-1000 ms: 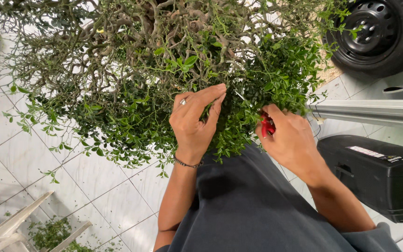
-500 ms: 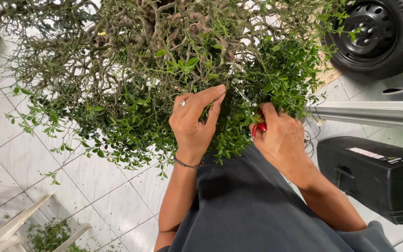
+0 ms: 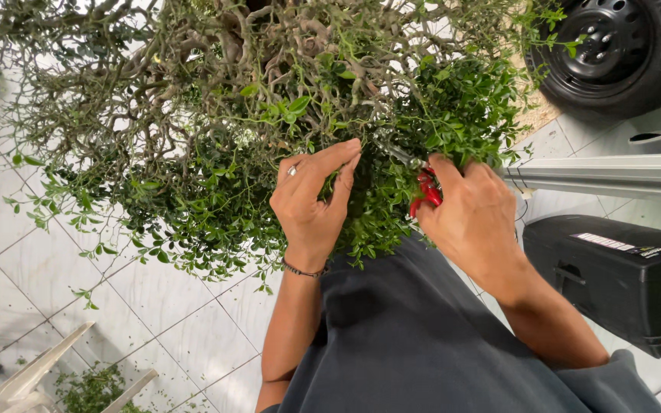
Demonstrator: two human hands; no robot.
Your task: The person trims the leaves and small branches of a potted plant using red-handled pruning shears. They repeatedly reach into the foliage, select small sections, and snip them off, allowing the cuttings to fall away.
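Observation:
A bushy small-leaved plant (image 3: pixel 216 176) with tangled bare twigs fills the upper half of the view. My left hand (image 3: pixel 307 210), with a ring and a thin bracelet at the wrist, presses its fingers into the green foliage at centre. My right hand (image 3: pixel 472 222) is closed around red-handled pruning scissors (image 3: pixel 424 191). Their metal blades (image 3: pixel 401 155) poke into the leaves just right of my left fingertips. Both hands sit close together at the lower edge of the foliage, above my dark grey garment (image 3: pixel 415 344).
A black car wheel (image 3: pixel 613 50) is at the top right. A grey metal bar (image 3: pixel 613 176) runs below it, above a black plastic case (image 3: pixel 613 279). White floor tiles (image 3: pixel 78 291) lie at the left, with leaf clippings (image 3: pixel 89 390) and a pale stool frame (image 3: pixel 36 375) at the bottom left.
My right hand with the scissors has shifted slightly left and into the foliage. My left hand has stayed in place on the leaves.

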